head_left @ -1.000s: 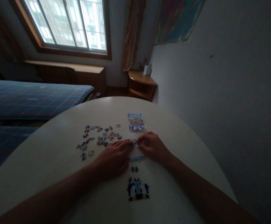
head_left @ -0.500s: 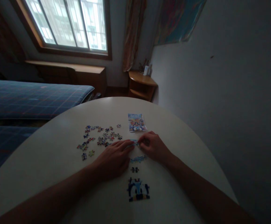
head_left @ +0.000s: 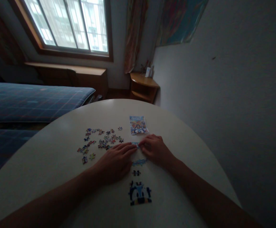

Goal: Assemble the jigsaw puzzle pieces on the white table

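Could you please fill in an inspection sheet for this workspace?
Surface: pale, round-edged table.
Job's things: loose jigsaw pieces scattered left; cartoon-face section, two dark pieces and blue section in the middle.
Clutter: printed picture sheet or packet beyond the hands.
Hands: left hand palm down, right hand with fingers bent; fingertips of both at small blue section; grip unclear.
Cables: nothing seen.
Surroundings: plaid mattress, window, wooden corner shelf.

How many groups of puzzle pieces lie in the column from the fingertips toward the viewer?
4: blue pieces between left hand and right hand, partly covered; blue strip below; small dark group; face block nearest. The hands may hide others.
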